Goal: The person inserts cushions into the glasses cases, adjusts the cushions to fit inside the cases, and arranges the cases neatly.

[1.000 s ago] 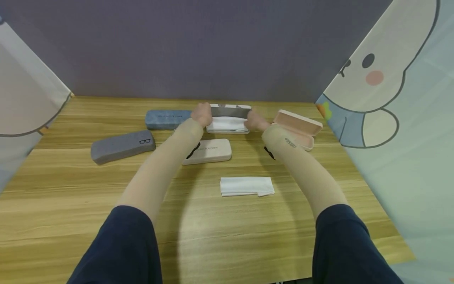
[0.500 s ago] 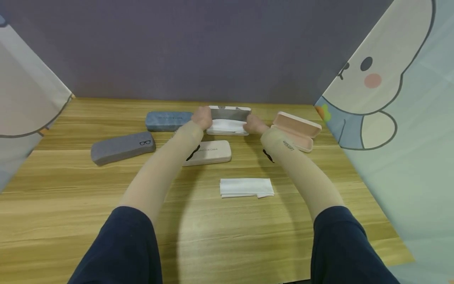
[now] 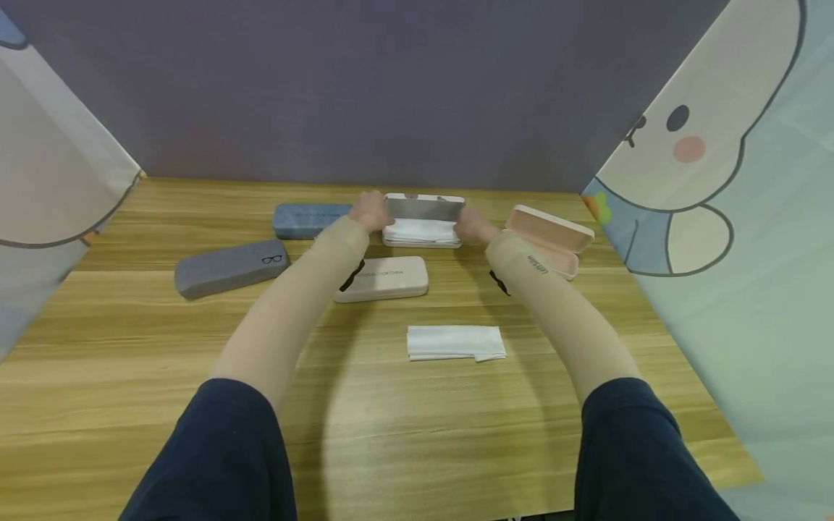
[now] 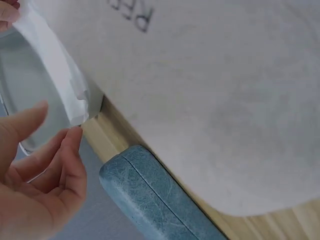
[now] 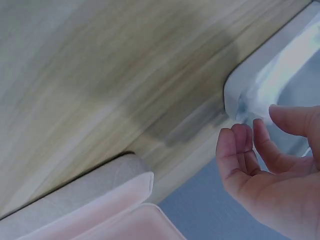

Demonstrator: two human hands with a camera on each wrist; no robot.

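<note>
An open glasses case with a grey lining lies at the back of the table, lid raised. A folded white cloth is inside it. My left hand is at the case's left end; in the left wrist view its curled fingertips touch the end near the cloth, with the thumb raised apart. At the right end is my right hand. In the right wrist view its thumb reaches over the cloth and its loosely bent fingers are at the case's corner, with a gap between.
A closed blue case and a grey case lie left. A cream case lies in front, and another folded white cloth nearer. An open pink-lined case stands right. The grey partition rises behind.
Both hands stay at the ends of the open case. The right hand has shifted only slightly; the cases and cloths lie as before.
</note>
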